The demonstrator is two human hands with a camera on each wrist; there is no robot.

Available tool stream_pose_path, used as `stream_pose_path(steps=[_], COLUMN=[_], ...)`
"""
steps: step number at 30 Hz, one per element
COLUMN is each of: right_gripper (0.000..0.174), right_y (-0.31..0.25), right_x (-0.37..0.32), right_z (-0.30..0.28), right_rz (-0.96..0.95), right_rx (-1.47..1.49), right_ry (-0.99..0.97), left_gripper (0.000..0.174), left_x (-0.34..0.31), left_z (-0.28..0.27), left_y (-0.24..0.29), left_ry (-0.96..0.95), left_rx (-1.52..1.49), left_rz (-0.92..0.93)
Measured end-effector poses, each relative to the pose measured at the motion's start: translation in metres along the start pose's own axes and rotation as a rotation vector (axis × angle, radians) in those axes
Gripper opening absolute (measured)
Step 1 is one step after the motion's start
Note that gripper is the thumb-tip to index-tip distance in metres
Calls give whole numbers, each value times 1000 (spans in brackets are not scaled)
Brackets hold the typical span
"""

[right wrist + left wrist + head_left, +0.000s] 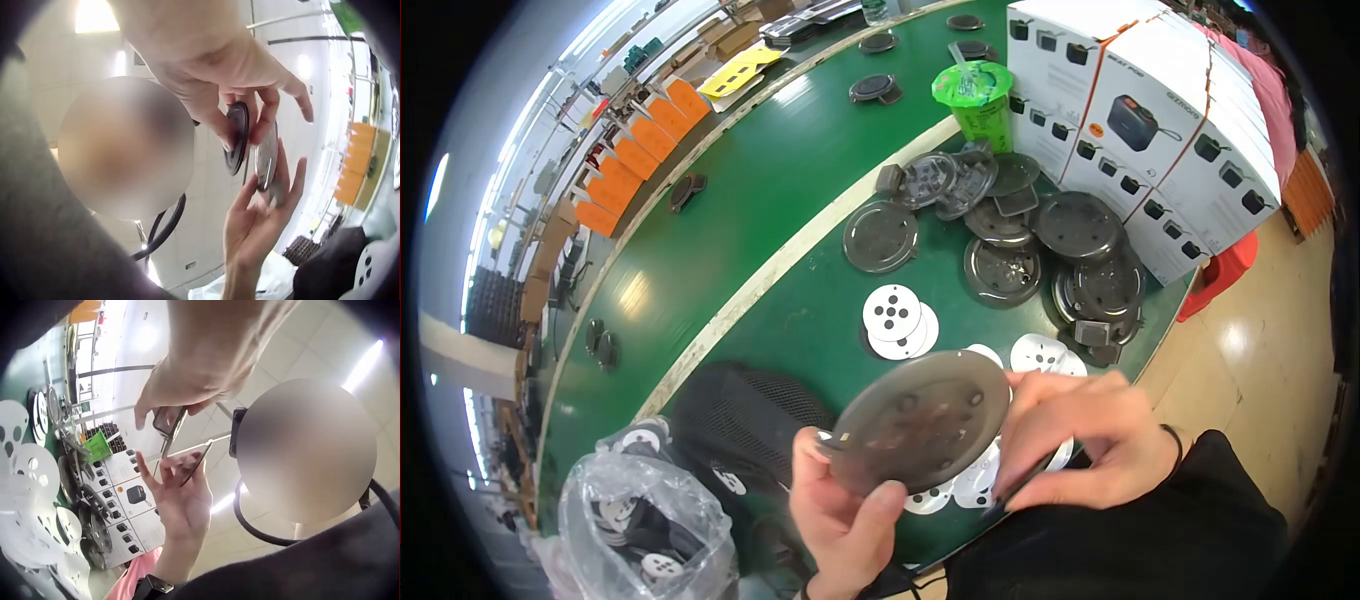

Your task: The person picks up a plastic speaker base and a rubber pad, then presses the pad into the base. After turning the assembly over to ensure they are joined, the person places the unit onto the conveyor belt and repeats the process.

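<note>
My left hand holds a round, smoky see-through plastic cover by its edge, thumb on the near side, in the head view. Close to its right, my right hand pinches a thin dark disc between thumb and fingers. The right wrist view shows this disc beside the cover, their faces turned toward each other. Beneath the hands lie several white discs with holes, partly covered by the cover and fingers. Two more white discs overlap on the green table just beyond the cover.
Several smoky covers are heaped farther back on the green table. A green cup stands by stacked white boxes at the right. At the left are a black mesh bag and a clear plastic bag of discs.
</note>
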State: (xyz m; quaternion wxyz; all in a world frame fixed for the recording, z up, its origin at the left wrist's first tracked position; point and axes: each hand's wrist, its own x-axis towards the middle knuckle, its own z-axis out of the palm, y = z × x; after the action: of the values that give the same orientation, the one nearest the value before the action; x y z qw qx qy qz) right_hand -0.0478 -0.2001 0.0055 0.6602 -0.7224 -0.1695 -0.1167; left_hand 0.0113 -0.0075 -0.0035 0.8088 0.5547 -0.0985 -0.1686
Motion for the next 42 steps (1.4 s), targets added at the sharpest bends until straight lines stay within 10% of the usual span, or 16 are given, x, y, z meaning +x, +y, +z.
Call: stream_pose_path(steps=[9, 14, 22, 25, 27, 28, 38, 42], right_gripper=[16, 17, 18, 19, 18, 15, 16, 10], right_y=[9, -14, -11, -24, 1, -7, 17, -3], right_x=[6, 9, 10, 7, 14, 11, 27, 5], right_z=[-19, -24, 8, 29, 8, 13, 25, 21], right_rz=[-158, -134, -398, -69, -603, -502, -888, -489], right_rx=[-139, -468, -619, -410, -550, -538, -661, -663], right_ry=[-75, 23, 180, 422, 215, 210, 493, 275], left_gripper=[63, 38, 33, 35, 32, 31, 37, 40], left_x=[8, -1, -12, -12, -11, -11, 5, 6], left_z=[0, 7, 2, 2, 7, 9, -8, -10], left_y=[25, 3, 7, 6, 0, -3, -1, 5], left_ry=[-209, 68, -242, -289, -279, -273, -507, -523], left_rx=[98, 619, 764, 642, 541, 491, -76, -162], left_rz=[-394, 330, 377, 394, 453, 482, -112, -278])
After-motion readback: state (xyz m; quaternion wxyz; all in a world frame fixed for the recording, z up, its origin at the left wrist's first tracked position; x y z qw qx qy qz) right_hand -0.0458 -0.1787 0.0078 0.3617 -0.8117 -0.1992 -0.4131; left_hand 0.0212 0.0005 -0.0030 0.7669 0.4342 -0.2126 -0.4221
